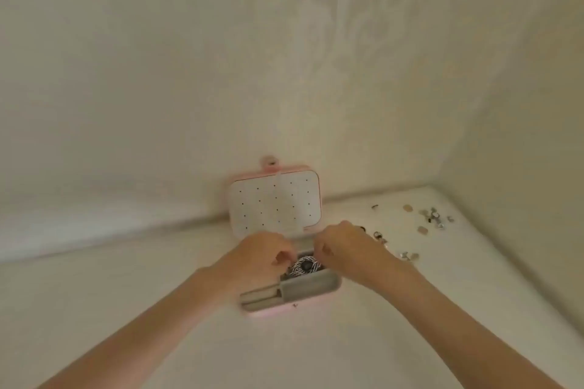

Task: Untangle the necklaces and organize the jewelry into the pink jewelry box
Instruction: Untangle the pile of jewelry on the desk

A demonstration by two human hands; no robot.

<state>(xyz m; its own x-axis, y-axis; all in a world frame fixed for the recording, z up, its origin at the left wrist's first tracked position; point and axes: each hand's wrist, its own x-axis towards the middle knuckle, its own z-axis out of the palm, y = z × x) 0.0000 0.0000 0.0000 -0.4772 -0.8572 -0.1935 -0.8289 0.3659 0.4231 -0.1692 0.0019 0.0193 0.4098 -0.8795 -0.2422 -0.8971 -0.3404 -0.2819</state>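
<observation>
My left hand (257, 251) and right hand (339, 245) are both down over the open pink jewelry box (303, 289), fingers curled in toward the back compartment. The picture is soft with blur, so I can't tell whether either hand actually pinches anything — the fingertips sit right at the sparkly necklace (305, 266), and that's as far as I'd go.

The necklace lies bunched in that back compartment, a glittering coil with a dark round piece near its middle. I'd expect it to be light and completely limp: it will pour and slump rather than hold a shape, and it will snag on itself if I pull from one end. Best to take it at the dark centre piece or gather the whole bundle from beneath, not tug a single loop.

The box's lid (275, 202) stands upright against the wall, its pale panel dotted with small holes. The box looks light too — it could skid on the white surface (158, 309) if I press sideways, so one hand should steady it.

To my right, well apart from the box, loose small jewelry (434, 218) is scattered across the surface, with a few more pieces (407, 256) nearer my right wrist. Those are tiny, hard and probably slippery; each wants a careful fingertip pinch. Plenty remains to be sorted.
</observation>
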